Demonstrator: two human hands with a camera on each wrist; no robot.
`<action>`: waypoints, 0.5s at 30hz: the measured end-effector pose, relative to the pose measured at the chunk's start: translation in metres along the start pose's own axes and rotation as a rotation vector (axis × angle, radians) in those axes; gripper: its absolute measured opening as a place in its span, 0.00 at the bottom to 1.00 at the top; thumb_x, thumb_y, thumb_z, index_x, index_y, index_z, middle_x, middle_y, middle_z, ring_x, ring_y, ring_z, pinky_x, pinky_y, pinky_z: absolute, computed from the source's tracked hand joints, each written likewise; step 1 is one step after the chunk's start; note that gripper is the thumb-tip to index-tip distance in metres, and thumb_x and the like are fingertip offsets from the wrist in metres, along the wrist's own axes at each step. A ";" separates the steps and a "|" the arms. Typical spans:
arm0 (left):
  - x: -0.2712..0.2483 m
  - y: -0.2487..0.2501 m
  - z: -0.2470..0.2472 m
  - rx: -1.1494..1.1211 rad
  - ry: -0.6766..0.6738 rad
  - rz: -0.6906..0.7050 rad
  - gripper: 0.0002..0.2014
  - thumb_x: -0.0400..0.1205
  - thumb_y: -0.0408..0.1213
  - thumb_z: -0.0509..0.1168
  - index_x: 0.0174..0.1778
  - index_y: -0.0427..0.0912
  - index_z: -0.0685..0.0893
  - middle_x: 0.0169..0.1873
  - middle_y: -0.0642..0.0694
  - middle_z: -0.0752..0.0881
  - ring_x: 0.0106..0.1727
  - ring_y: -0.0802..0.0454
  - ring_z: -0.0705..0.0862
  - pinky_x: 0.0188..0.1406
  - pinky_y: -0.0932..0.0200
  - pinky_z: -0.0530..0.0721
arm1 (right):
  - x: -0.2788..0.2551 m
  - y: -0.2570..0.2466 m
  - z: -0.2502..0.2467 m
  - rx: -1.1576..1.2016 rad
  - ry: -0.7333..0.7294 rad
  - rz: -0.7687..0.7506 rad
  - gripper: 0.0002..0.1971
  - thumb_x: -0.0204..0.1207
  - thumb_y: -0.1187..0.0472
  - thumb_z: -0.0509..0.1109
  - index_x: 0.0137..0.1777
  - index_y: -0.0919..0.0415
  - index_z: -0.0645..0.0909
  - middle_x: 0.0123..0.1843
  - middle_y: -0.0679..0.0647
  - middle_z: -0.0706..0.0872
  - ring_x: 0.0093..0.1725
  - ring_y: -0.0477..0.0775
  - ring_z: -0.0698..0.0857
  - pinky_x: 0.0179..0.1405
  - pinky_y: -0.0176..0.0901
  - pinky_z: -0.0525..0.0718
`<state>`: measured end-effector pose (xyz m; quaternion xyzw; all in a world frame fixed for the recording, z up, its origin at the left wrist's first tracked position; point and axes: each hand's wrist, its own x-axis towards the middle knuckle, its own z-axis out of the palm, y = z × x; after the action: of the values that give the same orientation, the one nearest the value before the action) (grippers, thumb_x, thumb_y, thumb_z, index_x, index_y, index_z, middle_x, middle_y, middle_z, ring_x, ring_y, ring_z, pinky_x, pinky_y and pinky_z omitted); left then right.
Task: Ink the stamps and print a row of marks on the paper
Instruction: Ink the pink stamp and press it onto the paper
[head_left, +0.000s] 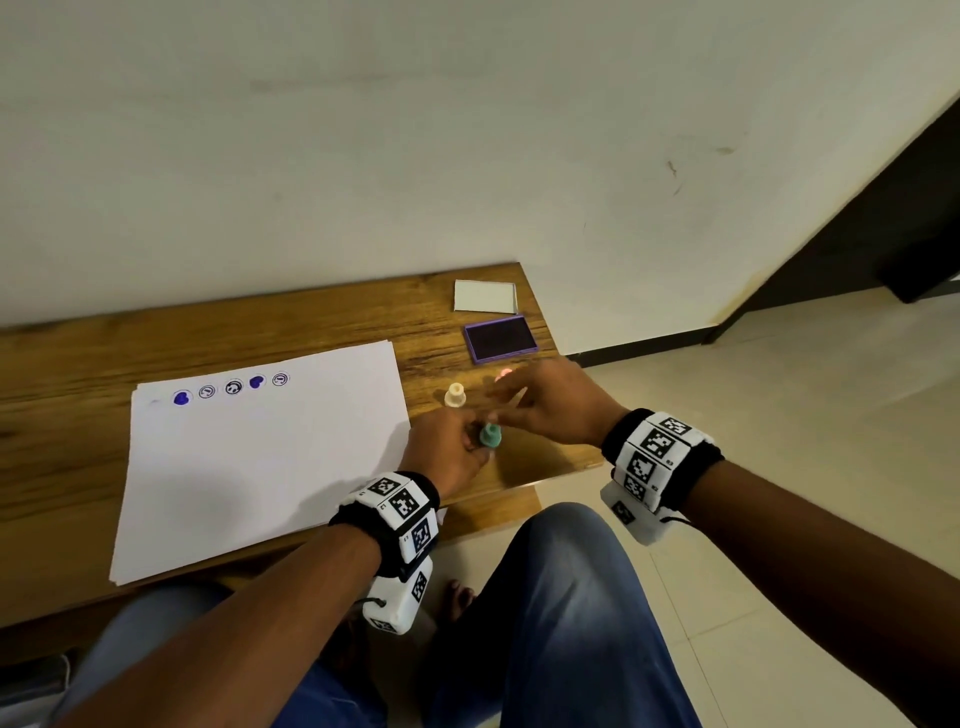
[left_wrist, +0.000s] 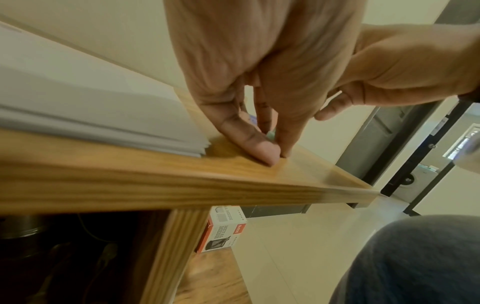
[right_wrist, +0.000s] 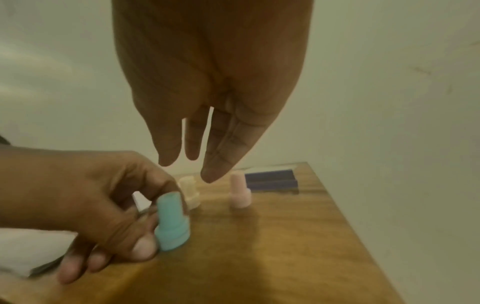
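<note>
On the bench (head_left: 311, 317), right of the paper (head_left: 249, 467), my left hand (head_left: 452, 447) pinches the green stamp (right_wrist: 171, 224) by its narrow stem, thumb and fingertips curled around it, its wide base on or just above the wood; I cannot tell which. My right hand (head_left: 545, 402) hovers beside it, fingers straight and loose, holding nothing.

Cream stamp (head_left: 455, 396) stands just beyond my left hand; pink stamp (right_wrist: 240, 192) stands further right, close to the ink pad (head_left: 500, 339), which lies uncovered. Its lid (head_left: 484, 296) rests behind it, near the wall.

Five marks (head_left: 231, 387) already run along the far edge of the paper, hearts and faces alternating.

Handling, as I judge it: the stamps look like small moulded plastic, light, stiff, likely smooth enough to twist in a loose pinch. Best hold is the stem, above the flared collar, keeping fingertips off the inked face. Being so light, one tips easily if nudged. Paper is thin and may slide under a press.
</note>
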<state>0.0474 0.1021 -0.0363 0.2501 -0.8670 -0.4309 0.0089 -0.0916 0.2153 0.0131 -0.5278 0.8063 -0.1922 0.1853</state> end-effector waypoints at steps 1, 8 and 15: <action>-0.001 0.000 0.000 0.016 0.001 -0.002 0.17 0.74 0.38 0.77 0.58 0.45 0.87 0.32 0.53 0.82 0.36 0.57 0.81 0.42 0.61 0.81 | 0.002 0.002 -0.004 0.026 0.040 0.034 0.16 0.75 0.48 0.77 0.59 0.54 0.89 0.51 0.49 0.92 0.44 0.45 0.88 0.46 0.44 0.88; -0.005 0.003 -0.014 0.060 -0.056 0.021 0.28 0.70 0.39 0.79 0.67 0.50 0.81 0.45 0.52 0.83 0.47 0.56 0.83 0.45 0.63 0.82 | 0.028 0.013 -0.013 -0.055 0.026 0.231 0.22 0.76 0.49 0.76 0.69 0.53 0.84 0.62 0.53 0.89 0.56 0.50 0.85 0.53 0.41 0.77; -0.002 0.013 -0.025 -0.113 0.055 0.042 0.14 0.76 0.37 0.75 0.57 0.48 0.86 0.44 0.49 0.86 0.47 0.54 0.86 0.46 0.59 0.88 | 0.032 0.015 -0.007 -0.074 -0.012 0.199 0.13 0.78 0.53 0.74 0.57 0.58 0.90 0.56 0.54 0.91 0.55 0.51 0.85 0.47 0.39 0.72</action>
<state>0.0493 0.0908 -0.0108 0.2425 -0.8458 -0.4719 0.0561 -0.1189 0.1918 0.0086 -0.4528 0.8602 -0.1396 0.1887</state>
